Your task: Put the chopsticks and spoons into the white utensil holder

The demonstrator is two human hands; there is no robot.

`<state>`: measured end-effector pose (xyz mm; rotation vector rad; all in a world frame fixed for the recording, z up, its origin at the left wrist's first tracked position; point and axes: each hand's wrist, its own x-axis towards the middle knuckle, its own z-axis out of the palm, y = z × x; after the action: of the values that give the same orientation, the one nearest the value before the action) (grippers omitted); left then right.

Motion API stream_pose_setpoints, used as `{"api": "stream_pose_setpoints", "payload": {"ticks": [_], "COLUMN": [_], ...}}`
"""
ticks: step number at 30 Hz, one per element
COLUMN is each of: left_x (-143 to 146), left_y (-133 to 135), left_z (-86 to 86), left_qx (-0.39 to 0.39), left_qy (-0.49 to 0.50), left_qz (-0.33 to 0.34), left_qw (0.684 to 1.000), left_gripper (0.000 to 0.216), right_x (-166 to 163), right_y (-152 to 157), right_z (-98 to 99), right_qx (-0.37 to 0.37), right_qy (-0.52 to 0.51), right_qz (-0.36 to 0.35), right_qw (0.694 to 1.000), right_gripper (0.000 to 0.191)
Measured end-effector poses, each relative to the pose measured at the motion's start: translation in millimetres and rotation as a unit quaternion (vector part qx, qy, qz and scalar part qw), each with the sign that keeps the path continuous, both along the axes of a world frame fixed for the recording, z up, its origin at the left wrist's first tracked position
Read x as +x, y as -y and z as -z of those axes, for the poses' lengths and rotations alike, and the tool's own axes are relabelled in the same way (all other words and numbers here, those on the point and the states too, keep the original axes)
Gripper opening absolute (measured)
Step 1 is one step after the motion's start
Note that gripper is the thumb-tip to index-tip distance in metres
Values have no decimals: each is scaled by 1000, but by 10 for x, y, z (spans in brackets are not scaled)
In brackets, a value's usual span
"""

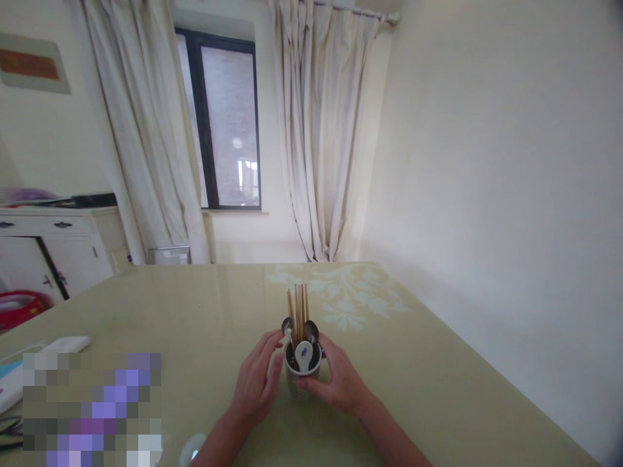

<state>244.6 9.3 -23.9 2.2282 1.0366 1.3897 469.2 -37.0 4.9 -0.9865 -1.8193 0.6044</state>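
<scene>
A cup (296, 388) stands upright on the table, holding several wooden chopsticks (301, 311), two metal spoons, one on the left (287, 323) and one on the right (311, 331), and a white spoon (304, 355) with a blue mark. My right hand (341, 377) wraps the cup's right side, thumb across its front and fingers behind the rim. On the other side, my left hand (256, 379) is held beside the cup with fingers and thumb apart. Its fingertips come close to the left metal spoon; whether they touch is unclear.
The glossy green table (195, 324) meets a white wall (501, 194) on the right. At the left lie a white object (68, 344) and a blurred-out patch (97, 408). A round glassy object (192, 449) sits by my left forearm. Behind are curtains (331, 130) and a cabinet (73, 240).
</scene>
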Motion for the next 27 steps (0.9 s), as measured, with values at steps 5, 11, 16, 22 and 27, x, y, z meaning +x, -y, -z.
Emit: {"api": "stream_pose_setpoints", "payload": {"ticks": [5,11,16,22,27], "left_x": [97,209,248,247,242], "left_y": [54,128,157,125,130], "left_z": [-90,-161,-193,-172,-170], "left_qx": [-82,-168,-188,-193,-177], "left_qy": [109,181,194,193,172], "left_qz": [0,7,40,65,64], "left_qw": [991,969,962,960,967], "left_gripper": [41,41,44,45,47], "right_x": [29,42,12,9,23], "right_y": [-22,-27,14,12,-1], "right_z": [55,60,6,-16,17], "right_qx": [-23,-24,-21,-7,3], "right_qy": [-36,-103,-107,-102,-88], "right_qz": [9,26,62,77,82], "right_qw": [999,994,992,992,993], "right_gripper": [91,70,54,44,43]}}
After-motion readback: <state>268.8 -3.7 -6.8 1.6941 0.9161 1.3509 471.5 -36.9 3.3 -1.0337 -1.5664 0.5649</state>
